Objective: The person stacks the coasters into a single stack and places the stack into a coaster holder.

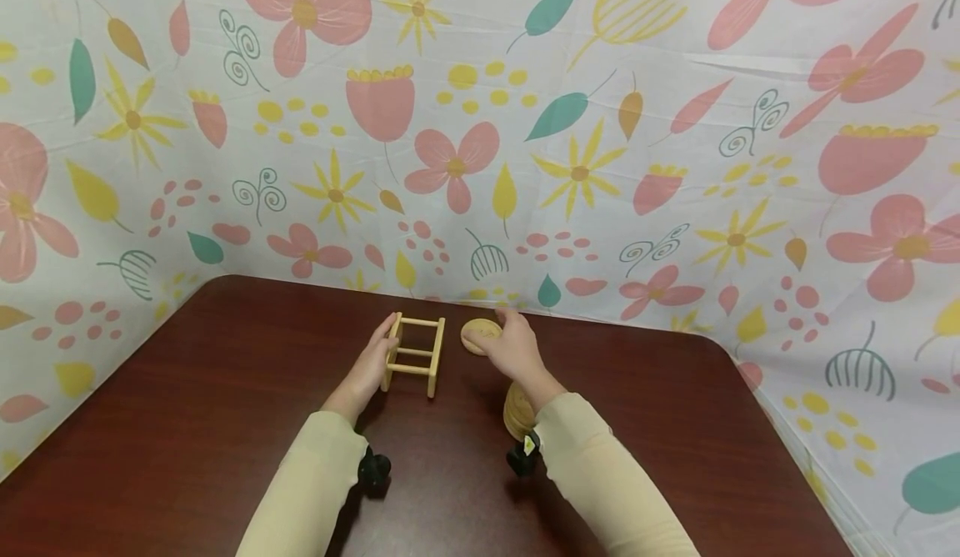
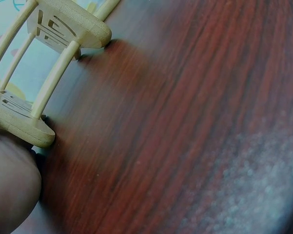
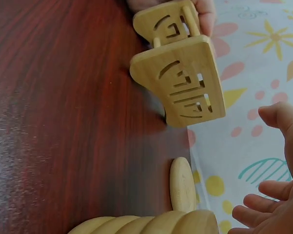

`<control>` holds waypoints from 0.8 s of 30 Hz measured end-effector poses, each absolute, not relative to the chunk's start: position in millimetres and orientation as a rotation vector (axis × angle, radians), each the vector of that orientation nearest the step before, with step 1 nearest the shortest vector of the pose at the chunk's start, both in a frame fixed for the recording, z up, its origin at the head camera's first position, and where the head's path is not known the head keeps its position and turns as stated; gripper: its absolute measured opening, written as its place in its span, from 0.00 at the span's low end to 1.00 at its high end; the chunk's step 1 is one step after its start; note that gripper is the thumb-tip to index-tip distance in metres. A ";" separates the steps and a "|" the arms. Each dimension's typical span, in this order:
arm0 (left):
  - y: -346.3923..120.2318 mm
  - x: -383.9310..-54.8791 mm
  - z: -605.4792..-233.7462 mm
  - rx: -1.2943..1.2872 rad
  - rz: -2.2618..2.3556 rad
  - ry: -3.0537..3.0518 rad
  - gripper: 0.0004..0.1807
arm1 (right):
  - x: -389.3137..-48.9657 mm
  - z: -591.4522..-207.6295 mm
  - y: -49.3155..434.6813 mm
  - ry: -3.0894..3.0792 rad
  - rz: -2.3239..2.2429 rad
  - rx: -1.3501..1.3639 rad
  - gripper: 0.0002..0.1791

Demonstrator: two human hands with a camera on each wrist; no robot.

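Observation:
My left hand (image 1: 370,365) grips the left side of a light wooden coaster rack (image 1: 414,369), which stands upright on the table. The rack has two carved side panels joined by rods; the right wrist view shows one panel of the rack (image 3: 185,87) up close. A round wooden coaster (image 1: 480,325) lies flat to the right of the rack. Over that coaster hovers my right hand (image 1: 517,350), its fingers spread; in the right wrist view the right hand (image 3: 278,195) is apart from the coaster (image 3: 182,186). A stack of coasters (image 1: 516,415) sits partly hidden under my right forearm.
The dark reddish-brown wooden table (image 1: 187,424) ends at the back against a white cloth (image 1: 480,148) printed with flowers and leaves. Black wrist cameras are strapped below both cream sleeves (image 1: 307,490).

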State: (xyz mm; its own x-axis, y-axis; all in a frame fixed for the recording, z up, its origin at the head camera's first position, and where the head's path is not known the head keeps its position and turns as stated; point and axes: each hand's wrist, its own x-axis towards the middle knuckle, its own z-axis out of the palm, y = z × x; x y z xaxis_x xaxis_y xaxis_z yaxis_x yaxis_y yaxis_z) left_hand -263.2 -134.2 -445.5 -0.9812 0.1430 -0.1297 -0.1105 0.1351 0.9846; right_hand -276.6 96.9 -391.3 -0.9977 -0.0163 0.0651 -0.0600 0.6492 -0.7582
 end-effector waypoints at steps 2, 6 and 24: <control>-134.5 -263.3 -445.6 0.037 1.948 2.216 0.31 | -279.5 -391.2 95.6 -2.803 1.304 0.048 0.44; -134.7 -263.5 -446.0 0.032 1.951 2.217 0.31 | -284.9 -391.8 93.7 -2.808 1.321 0.000 0.46; -134.0 -264.4 -447.5 0.015 1.961 2.211 0.31 | -305.6 -398.4 91.6 -2.827 1.393 -0.238 0.47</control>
